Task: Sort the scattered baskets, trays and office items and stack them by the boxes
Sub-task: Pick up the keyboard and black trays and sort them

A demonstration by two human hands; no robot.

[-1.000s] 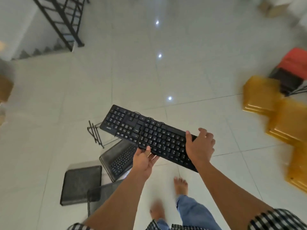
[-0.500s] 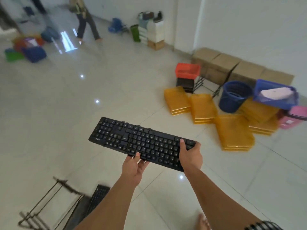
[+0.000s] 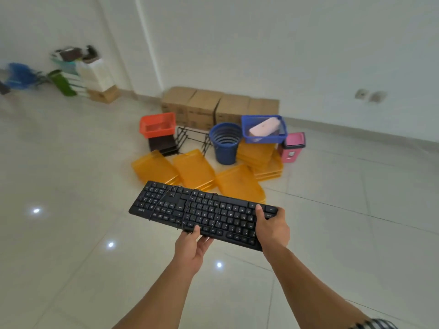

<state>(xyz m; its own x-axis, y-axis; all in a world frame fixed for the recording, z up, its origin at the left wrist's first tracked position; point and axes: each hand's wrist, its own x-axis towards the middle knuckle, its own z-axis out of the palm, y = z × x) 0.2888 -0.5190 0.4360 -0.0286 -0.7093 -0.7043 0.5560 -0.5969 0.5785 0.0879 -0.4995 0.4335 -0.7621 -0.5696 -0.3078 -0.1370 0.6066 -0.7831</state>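
I carry a black keyboard (image 3: 202, 212) flat in front of me, its thin cable looped over the keys. My left hand (image 3: 191, 248) grips its near edge from below, thumb on top. My right hand (image 3: 270, 226) grips the right end, thumb across the keys. Ahead on the floor lie stacks of yellow trays (image 3: 193, 168), more yellow trays (image 3: 240, 184), a blue round bin (image 3: 224, 142), an orange basket (image 3: 158, 124), a blue basket (image 3: 263, 130) holding a pale box, and a pink bin (image 3: 291, 147). Cardboard boxes (image 3: 204, 105) line the white wall behind them.
Black wire racks (image 3: 190, 136) and a dark tray (image 3: 164, 144) stand between the orange basket and the blue bin. More boxes and coloured items (image 3: 95, 77) sit at the far left wall. Glossy tile floor (image 3: 71, 233) spreads around me.
The view has swung up and toward the pile by the boxes, which is now nearer and centred. Both hands keep the same hold on the keyboard.
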